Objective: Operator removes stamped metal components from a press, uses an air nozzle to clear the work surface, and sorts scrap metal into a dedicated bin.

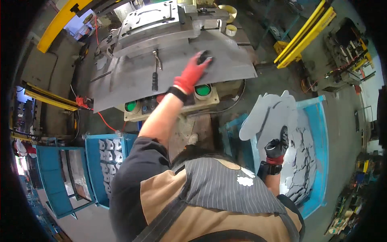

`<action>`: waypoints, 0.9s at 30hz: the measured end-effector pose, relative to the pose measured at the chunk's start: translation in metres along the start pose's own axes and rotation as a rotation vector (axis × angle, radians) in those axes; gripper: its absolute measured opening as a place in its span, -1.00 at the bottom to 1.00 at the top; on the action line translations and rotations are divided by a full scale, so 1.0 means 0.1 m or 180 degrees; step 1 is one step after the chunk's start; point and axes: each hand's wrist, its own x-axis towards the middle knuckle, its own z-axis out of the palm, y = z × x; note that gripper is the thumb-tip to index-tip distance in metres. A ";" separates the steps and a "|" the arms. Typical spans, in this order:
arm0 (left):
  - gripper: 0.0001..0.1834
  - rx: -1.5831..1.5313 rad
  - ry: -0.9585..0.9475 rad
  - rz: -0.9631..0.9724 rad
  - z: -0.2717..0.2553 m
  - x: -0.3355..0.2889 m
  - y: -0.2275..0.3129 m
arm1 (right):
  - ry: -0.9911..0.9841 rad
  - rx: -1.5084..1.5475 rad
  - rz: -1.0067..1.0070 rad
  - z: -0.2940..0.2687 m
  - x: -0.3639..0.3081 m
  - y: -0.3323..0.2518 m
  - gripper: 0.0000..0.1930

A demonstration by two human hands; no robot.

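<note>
My left hand (192,72), in a red glove with dark fingertips, reaches out over a broad grey metal plate (177,74). Its fingers are bent together; a small bright spot shows at the tips, and what they hold, if anything, I cannot make out. On the same plate, left of this hand, lies a ratchet wrench (156,70) with a black handle. At the right, my gloved right hand (276,149) is closed at the lower edge of flat, rounded grey metal sheets (271,115), thumb pointing up along them. They overlap above a blue bin (320,141).
Beyond the plate sits a heavy metal die block (149,18). Two green buttons, including the right one (202,90), sit on a control box below the plate. Yellow guards (306,34) flank the machine. Another blue bin (93,155) at the left holds several shaped metal parts (109,155).
</note>
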 end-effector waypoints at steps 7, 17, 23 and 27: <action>-0.27 0.3060 -0.0155 -0.1951 -1.47 -0.24 -1.23 | 0.0618 -0.0318 -0.0010 0.20 0.64 0.77 -0.61; -0.34 0.2762 0.0366 -0.1563 -2.46 -0.32 -1.75 | -0.0441 -0.0902 0.0663 0.42 2.50 2.59 -0.62; -0.33 0.2892 0.0748 -0.1904 -3.04 -0.89 -1.90 | -0.1030 -0.1940 0.0444 0.67 3.28 4.14 -0.71; -0.41 0.1296 0.1366 -0.0748 -3.00 -0.44 -1.64 | -0.1755 -0.0790 0.1195 0.42 3.97 4.35 -0.70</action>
